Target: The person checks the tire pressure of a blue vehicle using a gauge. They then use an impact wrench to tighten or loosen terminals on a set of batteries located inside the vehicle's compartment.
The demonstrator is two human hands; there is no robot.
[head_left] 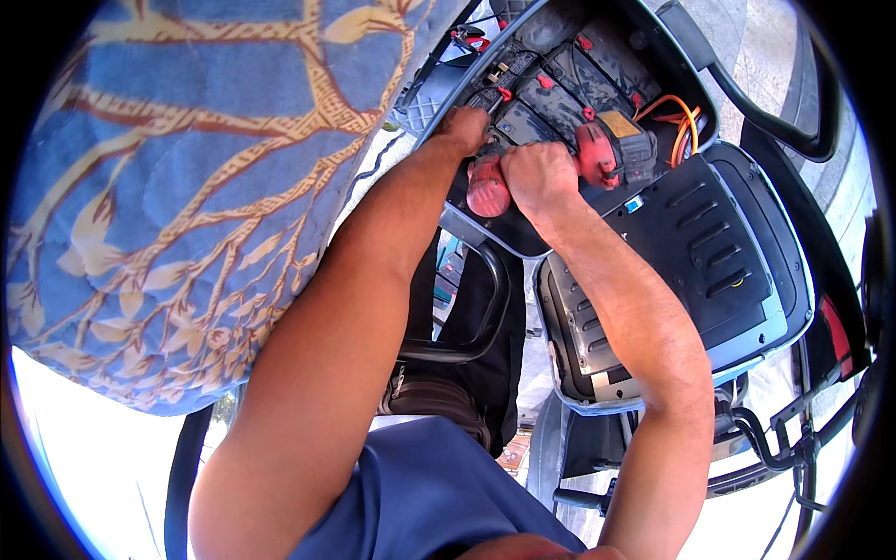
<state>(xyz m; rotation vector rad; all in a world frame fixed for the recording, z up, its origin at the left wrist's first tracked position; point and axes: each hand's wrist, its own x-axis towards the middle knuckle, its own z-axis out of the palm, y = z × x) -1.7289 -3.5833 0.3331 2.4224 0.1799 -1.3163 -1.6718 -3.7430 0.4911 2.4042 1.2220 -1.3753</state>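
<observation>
Two bare hands work over an open dark case [511,235]. Right hand [539,177]: fingers wrapped tight around the handle of a red-and-black power tool [489,190], which sits low over the near side of the case, motor end to the left, black-and-red pack end to the right. Left hand [462,129]: just beside the tool's far side, at the case's left edge, fingers curled; tips hidden from where I stand, can't tell if they pinch anything. Dusty dark battery blocks [557,101] with red terminal covers fill the case beyond the tool. Orange cable [694,126] loops at the right end. Lid [705,233] with slotted black panel lies nearer, right forearm crossing it. Blue patterned fabric [215,84] at left.
</observation>
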